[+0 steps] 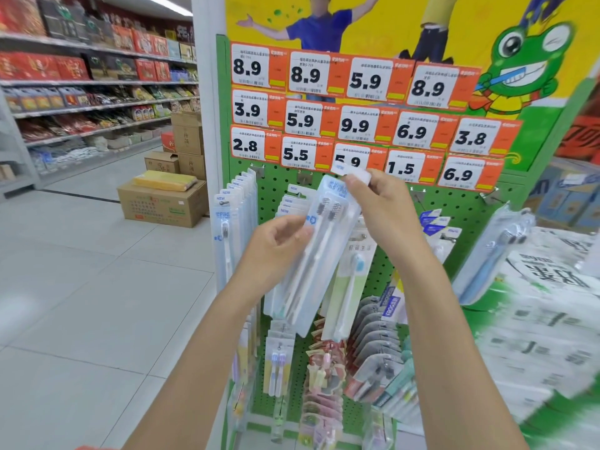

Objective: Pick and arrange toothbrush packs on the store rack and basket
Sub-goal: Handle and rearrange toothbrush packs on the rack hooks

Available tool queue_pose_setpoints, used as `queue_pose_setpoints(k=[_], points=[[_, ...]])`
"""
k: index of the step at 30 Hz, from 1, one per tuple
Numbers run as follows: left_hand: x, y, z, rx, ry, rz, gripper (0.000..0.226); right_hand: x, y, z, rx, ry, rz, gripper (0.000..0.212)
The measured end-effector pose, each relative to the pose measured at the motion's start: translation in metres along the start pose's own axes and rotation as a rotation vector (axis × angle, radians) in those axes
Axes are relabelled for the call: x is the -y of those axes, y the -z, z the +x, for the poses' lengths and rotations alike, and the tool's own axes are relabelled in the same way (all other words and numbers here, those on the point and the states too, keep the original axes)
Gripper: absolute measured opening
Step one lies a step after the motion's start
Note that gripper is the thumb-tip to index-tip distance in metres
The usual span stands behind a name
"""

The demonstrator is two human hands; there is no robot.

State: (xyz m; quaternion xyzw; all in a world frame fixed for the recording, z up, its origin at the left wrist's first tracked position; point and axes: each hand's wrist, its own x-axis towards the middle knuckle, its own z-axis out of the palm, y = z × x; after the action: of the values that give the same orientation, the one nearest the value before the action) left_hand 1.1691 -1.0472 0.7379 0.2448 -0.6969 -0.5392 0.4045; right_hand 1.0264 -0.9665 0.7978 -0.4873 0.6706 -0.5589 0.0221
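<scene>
I hold a clear two-brush toothbrush pack (319,251) tilted in front of the green pegboard rack (279,183). My left hand (276,245) grips the pack's left edge at mid height. My right hand (383,209) pinches its top tab just below the price tags. More toothbrush packs (235,222) hang on hooks at the rack's left, another row (289,203) hangs behind the held pack, and several lower packs (324,368) fill the bottom rows. No basket is in view.
Orange price tags (357,121) cover the rack's top under a yellow frog poster. Cardboard boxes (162,203) stand on the tiled floor to the left, with stocked shelves (97,92) beyond. White wrapped bundles (545,303) are stacked at the right, close to my right arm.
</scene>
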Motion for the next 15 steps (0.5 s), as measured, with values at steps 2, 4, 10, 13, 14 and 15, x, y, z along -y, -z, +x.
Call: queue_pose_setpoints(k=[2, 4, 10, 13, 14, 15], points=[[-0.002, 0.008, 0.007, -0.170, 0.037, -0.080, 0.017, 0.000, 0.006, 0.005, -0.044, 0.016, -0.036, 0.036], [-0.006, 0.017, 0.017, -0.278, 0.066, -0.171, 0.025, -0.001, 0.010, 0.012, -0.092, 0.041, -0.113, 0.027], [-0.010, 0.018, 0.034, -0.175, 0.053, 0.074, 0.040, 0.001, 0.001, 0.035, -0.112, 0.058, -0.330, 0.028], [-0.008, 0.013, 0.041, -0.067, 0.102, 0.154, 0.049, -0.007, -0.012, 0.047, -0.051, 0.039, -0.342, 0.028], [-0.006, 0.012, 0.042, -0.042, 0.107, 0.163, 0.051, -0.010, -0.015, 0.049, -0.021, 0.024, -0.351, 0.027], [-0.003, 0.011, 0.044, -0.028, 0.111, 0.171, 0.053, -0.013, -0.018, 0.052, 0.005, 0.018, -0.358, 0.024]])
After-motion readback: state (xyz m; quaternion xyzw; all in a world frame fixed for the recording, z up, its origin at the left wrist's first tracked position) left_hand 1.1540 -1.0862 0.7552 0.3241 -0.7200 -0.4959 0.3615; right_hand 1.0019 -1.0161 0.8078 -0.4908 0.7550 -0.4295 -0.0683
